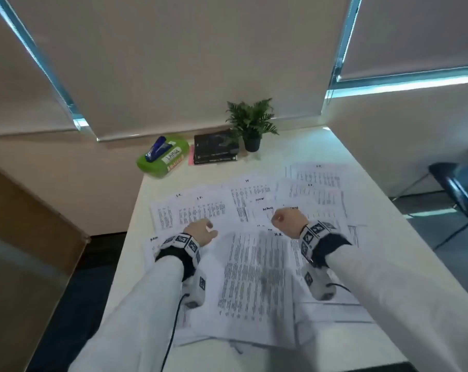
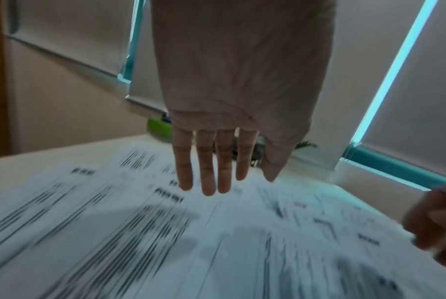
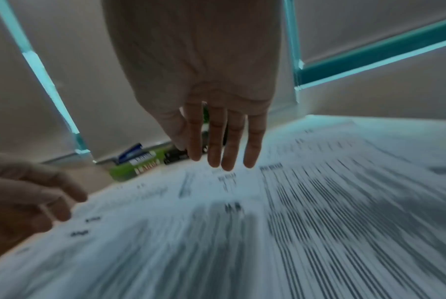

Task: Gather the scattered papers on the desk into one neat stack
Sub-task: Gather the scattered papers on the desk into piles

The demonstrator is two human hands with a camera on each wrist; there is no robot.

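Counter (image 1: 321, 146): white, far end carries green box (image 1: 163, 158), book stack (image 1: 215, 149), potted plant (image 1: 251, 124).

Papers (image 1: 254, 264): printed sheets, spread overlapping across counter middle and near edge, no stack yet.

Step, as judged: very start of gathering. Next move calls for flat palms on outer sheets, sweep inward toward middle pile.

Left hand (image 1: 202, 232): over papers, fingers extended and relaxed, holding nothing; contact unclear.

Right hand (image 1: 289, 220): above papers, fingers straight, empty.

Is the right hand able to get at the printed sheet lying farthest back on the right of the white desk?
Probably yes: the right hand hovers open above the papers, holding nothing, and only flat sheets lie between it and the far right printed sheet.
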